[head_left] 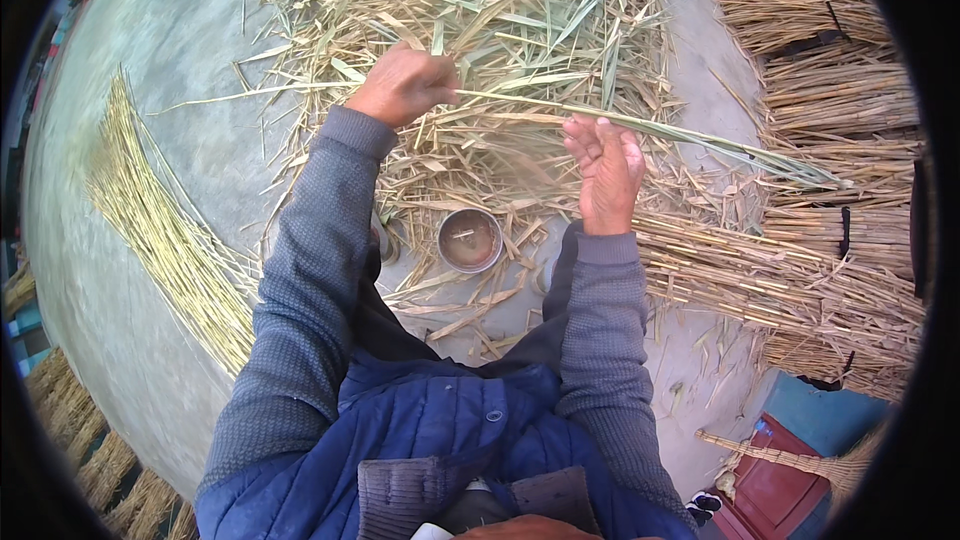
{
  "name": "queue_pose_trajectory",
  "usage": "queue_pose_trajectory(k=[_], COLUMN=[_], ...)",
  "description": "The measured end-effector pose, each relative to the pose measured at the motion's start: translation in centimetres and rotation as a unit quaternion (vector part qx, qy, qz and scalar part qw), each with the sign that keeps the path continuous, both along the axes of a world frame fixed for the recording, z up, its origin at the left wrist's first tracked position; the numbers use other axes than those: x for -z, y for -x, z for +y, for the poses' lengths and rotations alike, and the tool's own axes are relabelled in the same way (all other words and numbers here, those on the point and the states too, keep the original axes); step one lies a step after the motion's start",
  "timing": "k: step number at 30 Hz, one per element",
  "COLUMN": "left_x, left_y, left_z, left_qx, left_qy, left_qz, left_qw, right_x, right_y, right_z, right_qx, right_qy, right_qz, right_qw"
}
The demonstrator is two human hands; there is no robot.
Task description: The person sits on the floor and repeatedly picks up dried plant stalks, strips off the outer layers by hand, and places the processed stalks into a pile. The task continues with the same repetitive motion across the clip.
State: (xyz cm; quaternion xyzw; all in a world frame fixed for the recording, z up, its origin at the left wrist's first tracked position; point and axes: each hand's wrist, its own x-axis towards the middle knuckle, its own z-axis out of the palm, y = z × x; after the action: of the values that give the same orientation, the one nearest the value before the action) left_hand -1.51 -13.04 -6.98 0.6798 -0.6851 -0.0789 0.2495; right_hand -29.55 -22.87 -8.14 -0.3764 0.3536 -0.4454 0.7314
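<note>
Textured grey sleeves [300,310] with ribbed cuffs [360,131] emerge from a quilted blue vest [425,430] over dark trousers [540,342].

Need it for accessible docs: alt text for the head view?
A person's left hand grips a long reed-like stalk; the open right hand is at its greener stretch. Loose leaves and a metal bowl lie on the floor, yellow-green stalks at left, tan stalk bundles at right.

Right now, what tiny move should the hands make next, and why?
Perhaps the right hand should close gently on the long stalk: it looks loosely open right beside it, while the left hand grips the stalk.
</note>
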Motion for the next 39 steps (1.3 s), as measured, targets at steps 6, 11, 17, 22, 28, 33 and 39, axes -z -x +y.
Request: queue_pose_trajectory(k=[6, 11, 17, 22, 28, 33, 39], left_x=[0.4, 0.0, -0.3, 1.3, 0.3, -2.1, 0.1], left_y=[0.6, 1.9, 7.1, 8.4, 7.1, -0.8, -2.5], left_z=[-0.2, -0.3, -2.3, -3.0, -2.9, -1.5, -0.2], left_qx=[-0.011, 0.016, 0.020, 0.042, -0.045, -0.218, -0.255], left_qy=[-0.067, -0.082, -0.019, 0.049, -0.027, 0.216, 0.135], left_qz=[-0.056, 0.024, 0.238, 0.229, 0.512, 0.494, -0.147], left_qw=[0.996, 0.996, 0.971, 0.971, 0.857, 0.813, 0.946], right_x=[-0.2, -0.1, 0.0, -0.2, 0.1, 0.7, 0.4], right_y=[0.2, 0.3, -0.3, -0.8, -1.0, -0.8, -1.1], right_z=[0.0, -0.1, 0.7, 1.0, 1.2, 1.5, 1.3], right_qx=[0.010, 0.014, -0.030, -0.043, -0.063, -0.052, -0.015], right_qy=[-0.010, 0.010, 0.031, 0.050, 0.105, 0.105, 0.050], right_qz=[0.020, 0.025, 0.023, 0.039, 0.064, 0.091, 0.046], right_qw=[1.000, 1.000, 0.999, 0.997, 0.990, 0.989, 0.998])
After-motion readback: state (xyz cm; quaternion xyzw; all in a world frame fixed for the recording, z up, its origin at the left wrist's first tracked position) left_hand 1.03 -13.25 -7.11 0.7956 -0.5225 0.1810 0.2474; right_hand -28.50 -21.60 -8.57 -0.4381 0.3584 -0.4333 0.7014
